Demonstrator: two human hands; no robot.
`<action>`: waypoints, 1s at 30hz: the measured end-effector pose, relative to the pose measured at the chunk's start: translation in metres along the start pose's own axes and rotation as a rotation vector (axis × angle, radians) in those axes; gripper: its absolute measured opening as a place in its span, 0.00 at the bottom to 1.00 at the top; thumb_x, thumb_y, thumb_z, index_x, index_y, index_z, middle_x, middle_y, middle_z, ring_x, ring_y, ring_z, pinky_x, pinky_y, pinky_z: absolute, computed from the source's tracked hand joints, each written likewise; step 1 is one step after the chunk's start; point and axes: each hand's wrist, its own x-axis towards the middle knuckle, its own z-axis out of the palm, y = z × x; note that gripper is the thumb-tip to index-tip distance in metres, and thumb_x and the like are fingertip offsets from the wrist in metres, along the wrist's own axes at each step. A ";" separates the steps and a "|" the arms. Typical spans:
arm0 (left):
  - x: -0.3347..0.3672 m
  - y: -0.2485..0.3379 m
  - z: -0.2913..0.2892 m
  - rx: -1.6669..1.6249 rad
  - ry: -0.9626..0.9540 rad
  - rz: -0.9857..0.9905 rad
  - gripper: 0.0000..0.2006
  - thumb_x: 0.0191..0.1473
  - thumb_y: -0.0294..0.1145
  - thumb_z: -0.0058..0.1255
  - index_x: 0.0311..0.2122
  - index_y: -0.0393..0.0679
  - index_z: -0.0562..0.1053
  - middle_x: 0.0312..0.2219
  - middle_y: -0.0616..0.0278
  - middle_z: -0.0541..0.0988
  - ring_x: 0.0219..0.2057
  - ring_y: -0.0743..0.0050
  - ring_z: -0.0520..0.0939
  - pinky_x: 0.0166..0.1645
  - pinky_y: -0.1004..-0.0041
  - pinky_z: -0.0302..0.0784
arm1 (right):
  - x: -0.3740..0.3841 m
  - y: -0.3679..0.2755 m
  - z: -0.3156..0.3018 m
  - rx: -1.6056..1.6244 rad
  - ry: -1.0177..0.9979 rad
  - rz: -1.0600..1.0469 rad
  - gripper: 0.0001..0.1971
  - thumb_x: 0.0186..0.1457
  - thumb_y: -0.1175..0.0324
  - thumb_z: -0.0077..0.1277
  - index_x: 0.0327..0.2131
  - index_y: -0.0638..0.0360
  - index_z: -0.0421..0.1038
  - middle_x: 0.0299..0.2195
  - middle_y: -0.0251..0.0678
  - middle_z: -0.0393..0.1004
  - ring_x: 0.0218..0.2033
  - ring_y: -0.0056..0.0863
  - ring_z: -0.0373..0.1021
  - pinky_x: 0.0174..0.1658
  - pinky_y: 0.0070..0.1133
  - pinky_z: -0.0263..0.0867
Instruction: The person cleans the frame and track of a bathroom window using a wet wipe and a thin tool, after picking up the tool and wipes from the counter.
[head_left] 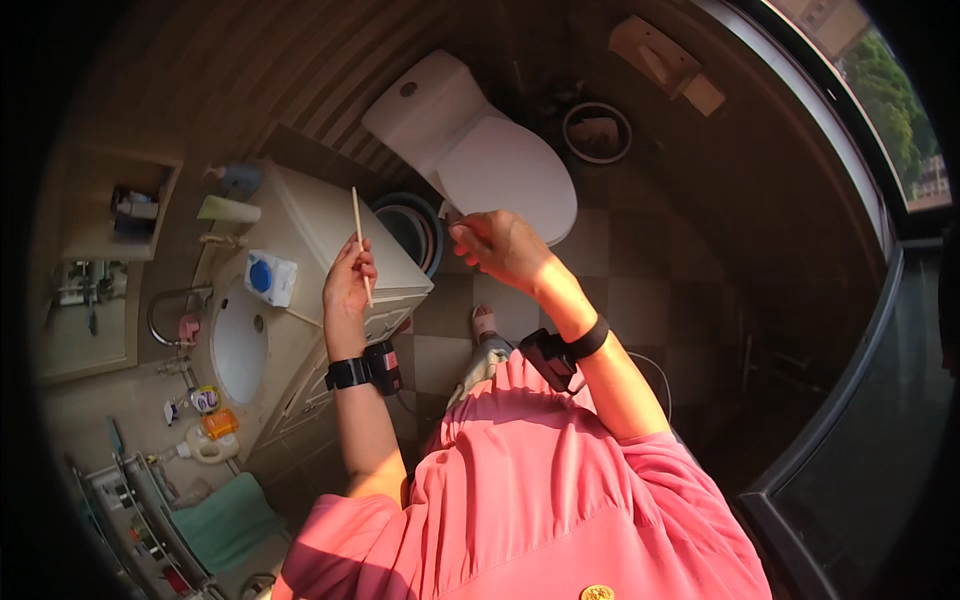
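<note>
My left hand is closed around a thin, pale wooden stick, much like a chopstick, which points up and away beside the vanity counter. To its right, my right hand is raised in front of the toilet, with thumb and fingers pinched together. A small pale and dark bit shows at those fingertips, too small to make out. The two hands are apart. The toilet lid is down. Below and between my hands, stacked round basins stand beside the vanity.
A round waste bin stands right of the toilet. The counter bears a white box with a blue disc, a pale tube and bottles around the sink. A rack with a green towel is at lower left; a window is at right.
</note>
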 end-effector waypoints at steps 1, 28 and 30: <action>-0.003 -0.003 0.001 -0.008 0.027 0.027 0.14 0.52 0.25 0.47 0.45 0.42 0.66 0.32 0.61 0.74 0.23 0.82 0.72 0.22 0.86 0.67 | 0.001 -0.003 0.000 0.057 -0.021 0.031 0.13 0.54 0.64 0.44 0.30 0.66 0.72 0.19 0.41 0.72 0.22 0.29 0.72 0.28 0.24 0.66; -0.017 0.060 -0.253 0.049 0.563 0.162 0.17 0.52 0.26 0.45 0.49 0.42 0.61 0.39 0.61 0.69 0.40 0.69 0.72 0.37 0.66 0.76 | 0.158 -0.038 0.353 -0.388 -0.215 -0.416 0.15 0.45 0.69 0.54 0.39 0.62 0.70 0.39 0.47 0.70 0.42 0.45 0.66 0.45 0.29 0.63; -0.018 0.066 -0.253 0.001 0.512 0.190 0.17 0.53 0.27 0.44 0.49 0.41 0.62 0.40 0.60 0.69 0.42 0.68 0.72 0.39 0.66 0.75 | 0.171 -0.031 0.378 -0.502 -0.176 -0.485 0.24 0.44 0.67 0.55 0.47 0.59 0.64 0.48 0.48 0.61 0.49 0.50 0.58 0.50 0.32 0.58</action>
